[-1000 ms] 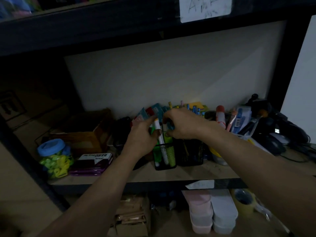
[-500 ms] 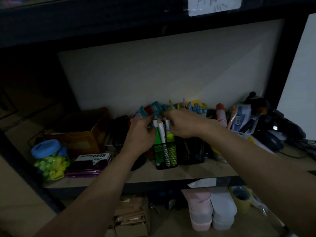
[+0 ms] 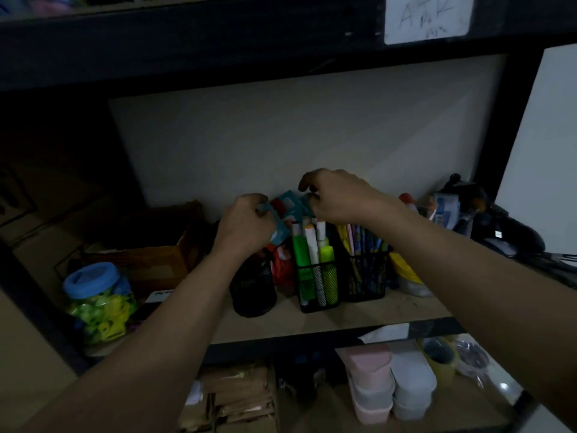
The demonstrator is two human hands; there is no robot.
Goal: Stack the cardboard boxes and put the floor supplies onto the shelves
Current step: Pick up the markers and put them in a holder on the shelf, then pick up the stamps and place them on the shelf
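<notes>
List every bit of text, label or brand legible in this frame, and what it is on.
"A" and "R", handwritten, with unreadable scrawl between and beneath: white paper label on the upper shelf beam.
White label on the flat box beside the blue-lidded jar: blurred, partly hidden.
Teal packets gripped by the left hand and right hand: print too small.

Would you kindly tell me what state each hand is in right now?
Left hand: closed, fingers gripping the left edge of the teal packets.
Right hand: closed, pinching the right edge of the same packets.
</notes>
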